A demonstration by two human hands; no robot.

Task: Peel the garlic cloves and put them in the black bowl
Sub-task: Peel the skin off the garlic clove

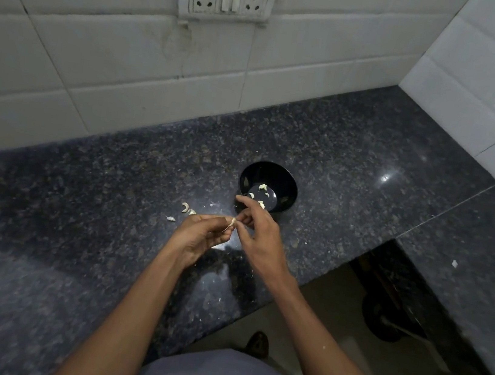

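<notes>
So this is mid-peel on one clove. The left hand [197, 237] has its fingers curled in with the thumb and fingertips pinching a small garlic clove [232, 222], and there's a strip of papery skin hanging off it. The right hand [257, 231] is right up against it, fingers bent and nipping at the same clove, looks like it's working the skin loose, though I can't tell exactly which fingertips have hold of it. Both hands hover over the granite counter [355, 158], just in front of the black bowl [291, 185], which sits roughly mid-counter, away from the wall edge.

The bowl already has a few peeled cloves [262, 187] in the bottom. Left of the bowl there's a little cluster of loose cloves [187, 208] still lying on the counter, plus stray skin flecks around.

My guess at what's next: finish stripping that skin, then it's a short reach forward to drop the clove in the bowl. The tricky bit is the clove's tiny and slippery, so the pinch needs to stay tight while the other hand pulls
</notes>
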